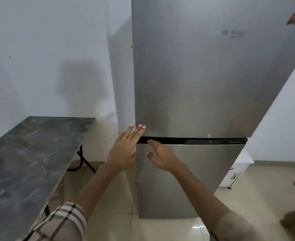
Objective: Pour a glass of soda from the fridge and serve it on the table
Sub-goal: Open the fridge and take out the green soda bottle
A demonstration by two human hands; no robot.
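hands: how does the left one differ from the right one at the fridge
Fingers: the left hand has straight fingers; the right hand has bent ones, forefinger out.
Place: the left hand lies across the left edge of the fridge, fingertips over the upper door; the right hand is lower, before the lower door, forefinger tip at the black gap between the doors.
Shared: both reach toward the shut fridge and hold nothing.

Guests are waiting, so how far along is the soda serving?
Nothing looks done: the tall silver fridge has both doors closed, and no bottle or glass shows. In hand: the left hand and right hand reach its door edge by the black gap. Left: opening, pouring, serving on the dark marbled table.
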